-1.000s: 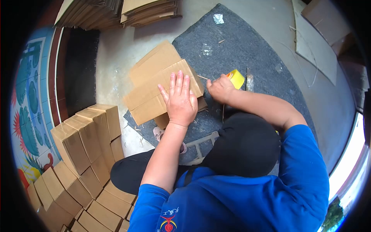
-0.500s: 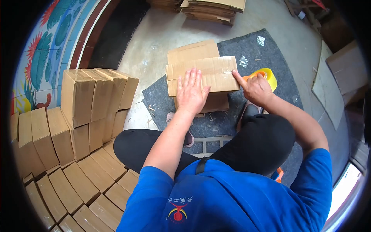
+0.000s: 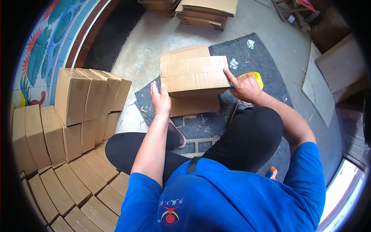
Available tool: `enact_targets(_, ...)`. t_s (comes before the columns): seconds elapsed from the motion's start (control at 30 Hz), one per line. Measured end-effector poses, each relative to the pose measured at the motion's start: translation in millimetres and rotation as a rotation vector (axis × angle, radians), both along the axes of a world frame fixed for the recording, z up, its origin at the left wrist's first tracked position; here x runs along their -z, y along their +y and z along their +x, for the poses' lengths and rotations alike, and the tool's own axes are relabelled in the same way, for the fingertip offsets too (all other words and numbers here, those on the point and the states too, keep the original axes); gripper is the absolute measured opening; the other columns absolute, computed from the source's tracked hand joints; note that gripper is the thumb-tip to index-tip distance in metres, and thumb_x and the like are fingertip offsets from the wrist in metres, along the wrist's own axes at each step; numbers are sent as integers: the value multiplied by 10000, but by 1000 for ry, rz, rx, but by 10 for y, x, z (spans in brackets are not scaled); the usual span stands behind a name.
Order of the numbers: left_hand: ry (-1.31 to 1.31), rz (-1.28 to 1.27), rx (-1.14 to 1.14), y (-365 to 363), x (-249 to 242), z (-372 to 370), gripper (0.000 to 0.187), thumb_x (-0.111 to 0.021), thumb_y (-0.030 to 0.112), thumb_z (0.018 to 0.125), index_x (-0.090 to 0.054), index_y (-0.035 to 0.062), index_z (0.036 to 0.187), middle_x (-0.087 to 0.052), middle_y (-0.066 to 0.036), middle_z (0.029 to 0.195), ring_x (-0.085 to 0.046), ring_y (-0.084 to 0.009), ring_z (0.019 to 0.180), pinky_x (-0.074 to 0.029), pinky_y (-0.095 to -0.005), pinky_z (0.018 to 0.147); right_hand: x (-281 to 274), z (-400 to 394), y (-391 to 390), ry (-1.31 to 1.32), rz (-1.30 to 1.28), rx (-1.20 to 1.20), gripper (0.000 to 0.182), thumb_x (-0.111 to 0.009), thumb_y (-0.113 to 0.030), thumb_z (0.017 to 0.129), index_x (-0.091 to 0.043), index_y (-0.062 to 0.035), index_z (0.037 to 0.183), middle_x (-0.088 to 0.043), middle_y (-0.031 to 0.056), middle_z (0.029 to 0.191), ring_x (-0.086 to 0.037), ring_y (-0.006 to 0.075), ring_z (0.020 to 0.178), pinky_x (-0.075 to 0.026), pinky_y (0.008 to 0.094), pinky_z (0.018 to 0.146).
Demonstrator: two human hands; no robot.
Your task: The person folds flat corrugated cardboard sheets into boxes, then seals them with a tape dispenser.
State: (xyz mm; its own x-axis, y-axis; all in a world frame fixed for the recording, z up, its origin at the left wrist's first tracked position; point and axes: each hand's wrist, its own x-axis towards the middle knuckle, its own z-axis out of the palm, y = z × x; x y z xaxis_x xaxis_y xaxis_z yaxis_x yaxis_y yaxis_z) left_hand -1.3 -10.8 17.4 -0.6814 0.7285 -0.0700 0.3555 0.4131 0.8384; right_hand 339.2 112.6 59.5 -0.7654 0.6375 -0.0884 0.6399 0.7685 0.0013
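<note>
A cardboard box (image 3: 195, 73) with a taped centre seam lies in front of me, its open flaps (image 3: 197, 105) showing below. My left hand (image 3: 160, 101) is at the box's left end, fingers stretched out and palm turned towards it; whether it presses on the box is hard to see. My right hand (image 3: 245, 88) is closed around a tape dispenser with a yellow roll (image 3: 256, 79), mostly hidden by the hand. Its extended index finger touches the box's right end near the top edge.
Closed cardboard boxes (image 3: 77, 179) are stacked in rows on my left. Flat cardboard sheets (image 3: 205, 11) are piled at the back. A dark mat (image 3: 266, 65) with scraps lies underneath. An orange-handled tool (image 3: 273, 173) is beside my right thigh. Boards (image 3: 319, 89) lean at the right.
My left hand has slid off the box's top to its left end. My right hand stays at the right end with the dispenser. The view has shifted slightly.
</note>
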Motion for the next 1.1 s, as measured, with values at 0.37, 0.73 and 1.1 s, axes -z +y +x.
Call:
enact_targets(0.37, -695, 184, 198, 726, -437, -157, 584, -541, 171, 974, -371, 23, 1513, -520, -122, 1432, -488, -215, 1304, -360, -322, 1098, -225, -293, 575, -21, -205, 235, 991, -721, -389, 795, -157, -210, 1588, -711, 207, 853, -703, 374, 764, -558, 483, 717)
enact_targets(0.73, -492, 180, 246, 714, -95, -91, 728, -796, 340, 859, -464, 8, 1415, -638, -133, 1262, -603, -195, 1157, -472, -323, 995, -291, -370, 809, -63, -231, 290, 987, -745, -420, 794, -176, -261, 1586, -711, 212, 876, -700, 385, 816, -553, 483, 749)
enact_targets(1.1, 159, 60, 137, 918, -457, -262, 363, -670, 373, 930, -718, 48, 1085, -679, -131, 1115, -594, -284, 1121, -458, -397, 972, -346, -305, 428, 51, -626, 199, 878, -735, -640, 754, -517, -93, 1405, -706, 213, 1062, -671, 368, 1037, -523, 455, 899)
